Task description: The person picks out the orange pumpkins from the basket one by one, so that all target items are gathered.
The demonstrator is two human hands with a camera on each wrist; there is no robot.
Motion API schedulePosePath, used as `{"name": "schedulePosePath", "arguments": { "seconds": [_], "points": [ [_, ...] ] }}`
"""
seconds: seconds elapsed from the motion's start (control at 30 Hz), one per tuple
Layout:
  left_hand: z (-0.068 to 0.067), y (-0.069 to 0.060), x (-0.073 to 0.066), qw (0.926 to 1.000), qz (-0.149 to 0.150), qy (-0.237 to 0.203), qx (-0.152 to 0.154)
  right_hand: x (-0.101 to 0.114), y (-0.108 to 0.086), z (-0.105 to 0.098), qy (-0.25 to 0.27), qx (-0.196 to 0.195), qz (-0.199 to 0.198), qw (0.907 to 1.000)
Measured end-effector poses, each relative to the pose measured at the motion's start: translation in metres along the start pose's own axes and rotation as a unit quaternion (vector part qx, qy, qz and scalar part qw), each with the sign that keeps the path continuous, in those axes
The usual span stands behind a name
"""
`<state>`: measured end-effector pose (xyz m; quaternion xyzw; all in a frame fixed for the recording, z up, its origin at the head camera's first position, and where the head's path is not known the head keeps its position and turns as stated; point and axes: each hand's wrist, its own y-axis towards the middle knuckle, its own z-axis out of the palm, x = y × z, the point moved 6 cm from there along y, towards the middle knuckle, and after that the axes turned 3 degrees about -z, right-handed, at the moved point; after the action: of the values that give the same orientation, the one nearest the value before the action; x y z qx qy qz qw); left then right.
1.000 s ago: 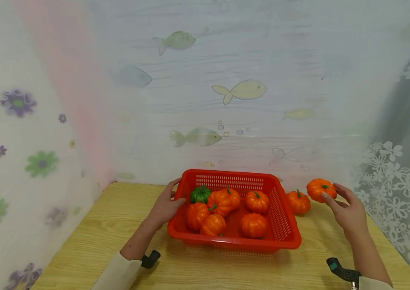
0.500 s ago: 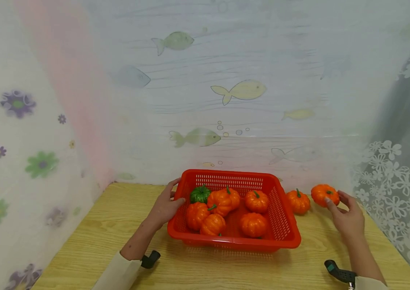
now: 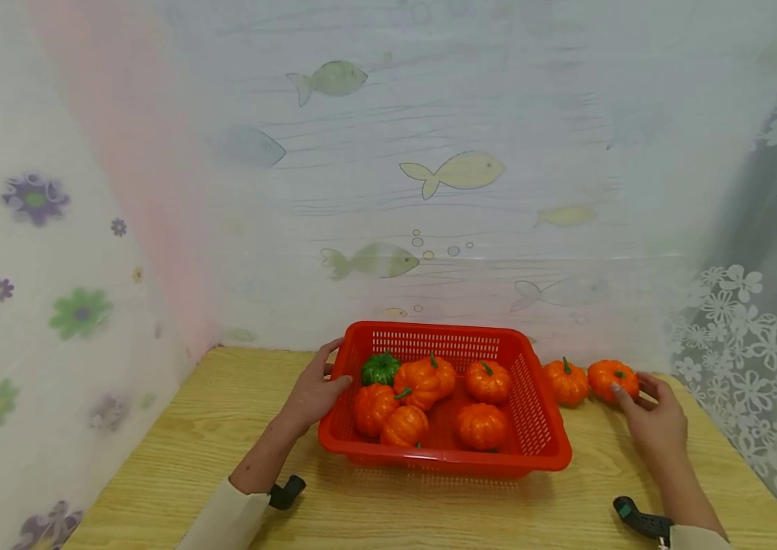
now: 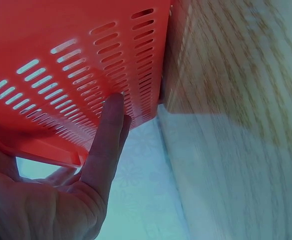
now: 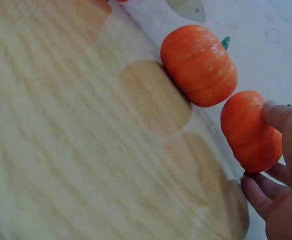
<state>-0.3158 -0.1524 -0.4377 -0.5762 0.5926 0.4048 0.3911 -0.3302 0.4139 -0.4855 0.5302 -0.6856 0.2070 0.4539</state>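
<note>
While one side of a red perforated plastic basket is gripped by the left hand, with the thumb laid over the rim and the fingers extended along the outer wall, a ribbed orange pumpkin is pinched by the right hand, its thumb and fingers parted only by the pumpkin between them. The pinched pumpkin is held low at the right part of the wood-grain table; whether its weight is borne by the tabletop cannot be told. Just beside it, between it and the basket, a second orange pumpkin is set. Inside the basket, a glossy green pumpkin is placed toward the back left corner, orange pumpkins are clustered near it, and two more are spaced toward the right wall. Behind the table, a pale backdrop is printed with fish.
</note>
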Motion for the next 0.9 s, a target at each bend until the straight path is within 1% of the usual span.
{"name": "schedulePosePath", "arguments": {
  "seconds": [0.23,0.37,0.57,0.7,0.8,0.9],
  "points": [
    [0.0,0.002,0.003,0.9999,-0.008,0.005,-0.006,-0.002,0.0,0.003,-0.038,-0.016,-0.001,0.9991],
    [0.001,0.003,0.004,1.0,-0.002,0.006,-0.006,-0.001,0.001,0.004,-0.05,-0.025,0.0,0.9984],
    [0.0,0.001,0.003,1.0,0.007,-0.001,0.0,-0.004,0.001,0.002,-0.042,-0.014,0.01,0.999],
    [0.0,0.002,0.002,1.0,0.006,-0.002,0.0,-0.003,0.001,-0.001,-0.03,-0.013,0.014,0.9994],
    [0.0,0.002,0.002,1.0,0.004,0.002,-0.002,0.002,0.002,-0.005,-0.013,-0.023,0.011,0.9996],
    [0.0,0.001,0.001,1.0,0.003,0.004,-0.004,0.014,0.002,-0.008,0.001,-0.039,-0.009,0.9992]
  ]
}}
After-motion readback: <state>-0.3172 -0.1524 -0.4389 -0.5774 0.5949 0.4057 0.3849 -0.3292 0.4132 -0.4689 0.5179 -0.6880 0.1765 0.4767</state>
